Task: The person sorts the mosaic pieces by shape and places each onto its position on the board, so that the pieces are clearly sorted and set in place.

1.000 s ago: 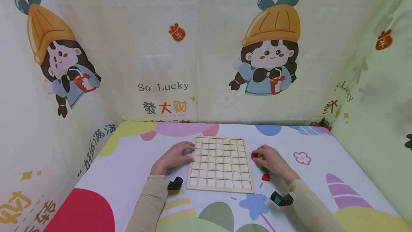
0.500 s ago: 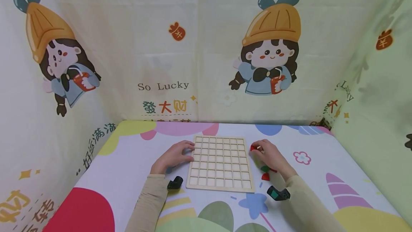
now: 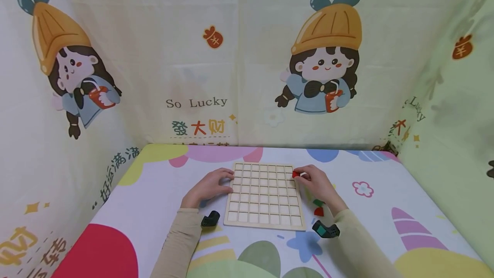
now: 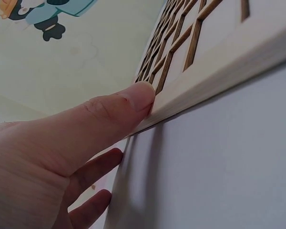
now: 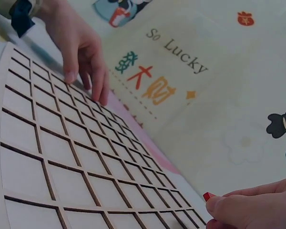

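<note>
Small red block (image 3: 296, 174) was, in the head view, pinched between the thumb and fingers of the right hand (image 3: 318, 183) at the right edge of a pale wooden grid board (image 3: 264, 192), near its far corner; whether block and board touched could not be told. The left hand (image 3: 210, 187) rested at the board's left edge, thumb and fingers spread apart. A green piece (image 3: 318, 203) and a red curved piece (image 3: 318, 212) lay on the white, colour-printed bench (image 3: 386, 192), just right of the board.

From the left wrist, the thumb lay against the wooden rim, two other fingers showing below it.

From the right wrist, only the block's red tip stuck out of the pinching fingers; the left hand was at the board's opposite edge.
</note>
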`<action>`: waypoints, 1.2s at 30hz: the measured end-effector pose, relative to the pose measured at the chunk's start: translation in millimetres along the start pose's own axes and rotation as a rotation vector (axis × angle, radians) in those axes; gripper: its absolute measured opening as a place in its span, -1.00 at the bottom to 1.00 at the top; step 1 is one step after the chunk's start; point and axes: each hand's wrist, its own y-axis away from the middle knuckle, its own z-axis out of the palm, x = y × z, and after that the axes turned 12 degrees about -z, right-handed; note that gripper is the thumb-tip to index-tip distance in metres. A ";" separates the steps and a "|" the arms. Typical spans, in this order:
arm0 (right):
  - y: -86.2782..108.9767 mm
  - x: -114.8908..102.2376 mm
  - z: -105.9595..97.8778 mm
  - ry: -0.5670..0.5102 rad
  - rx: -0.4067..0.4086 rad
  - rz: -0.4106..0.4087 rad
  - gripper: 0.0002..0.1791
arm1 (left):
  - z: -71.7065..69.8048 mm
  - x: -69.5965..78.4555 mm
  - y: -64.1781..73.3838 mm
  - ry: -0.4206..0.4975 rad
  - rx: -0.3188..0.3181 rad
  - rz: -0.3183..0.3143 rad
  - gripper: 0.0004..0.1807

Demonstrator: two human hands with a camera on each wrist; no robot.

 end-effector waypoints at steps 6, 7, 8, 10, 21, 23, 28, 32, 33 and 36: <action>-5.6 -5.3 5.6 -0.020 0.002 0.018 -0.66 | -0.4 -0.1 0.3 0.007 0.000 -0.007 -0.58; -7.0 -6.6 6.3 -0.023 0.001 0.020 -0.67 | -0.5 -0.2 0.5 0.004 0.001 -0.008 -0.58; -8.4 -8.2 7.2 -0.033 -0.001 0.024 -0.67 | -0.7 -0.2 0.4 0.002 0.003 -0.005 -0.58; -11.1 -11.2 8.9 -0.048 0.001 0.033 -0.67 | -1.4 -0.1 0.5 -0.005 0.002 -0.007 -0.57; -27.5 -26.1 19.6 -0.137 -0.012 0.071 -0.65 | -3.7 0.8 0.5 0.011 0.001 0.011 -0.57; -32.2 -27.8 22.9 -0.148 -0.016 0.079 -0.64 | -3.8 1.3 1.0 0.009 0.000 0.007 -0.57; -43.2 -31.4 34.7 -0.130 -0.042 0.089 -0.65 | -3.8 3.2 1.5 0.008 -0.005 -0.001 -0.57; -48.6 -34.3 44.4 -0.114 -0.071 0.028 -0.68 | -3.5 3.2 1.4 0.004 -0.008 -0.004 -0.57; -49.4 -35.2 46.8 -0.115 -0.077 0.016 -0.68 | -3.4 3.2 1.4 0.003 -0.009 -0.004 -0.57; -51.3 -38.8 53.5 -0.119 -0.091 -0.019 -0.71 | -3.1 3.2 1.4 0.004 -0.013 -0.001 -0.56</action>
